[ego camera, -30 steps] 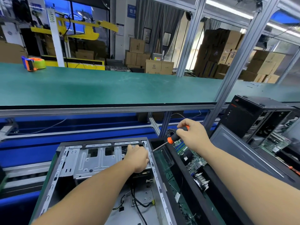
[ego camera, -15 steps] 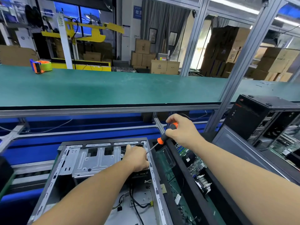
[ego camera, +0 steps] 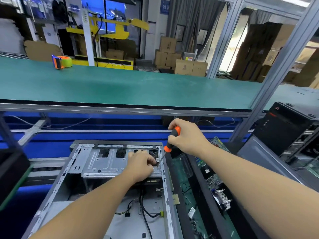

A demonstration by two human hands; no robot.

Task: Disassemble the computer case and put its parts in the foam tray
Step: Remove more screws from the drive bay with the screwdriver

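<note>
Here, at about ten o'clock on the green shelf [ego camera: 120,87], sits a tape dispenger [ego camera: 61,61] in orange, blue and yellow-green, well apart from the work.

Lower, around seven o'clock, the opened computer case [ego camera: 107,178] lies on its side, its grey metal frame facing up and loose black cables [ego camera: 146,214] trailing across its floor. Across the case's far end runs a silver drive cage [ego camera: 103,163]. The left hand [ego camera: 140,165] rests on the cage's right end, fingers curled down onto the metal near the corner; what it pinches there, if anything, I cannot tell.

Just right of centre, the right hand [ego camera: 187,137] is wrapped around the black-and-orange handle of a screwdriver [ego camera: 170,143], which slants down and to the left, its tip meeting the cage corner just beside the left fingers.

At four o'clock, green circuit boards [ego camera: 214,180] lie in a dark tray [ego camera: 195,204] touching the case's right wall. At three o'clock stands a second black tower [ego camera: 284,128].
</note>
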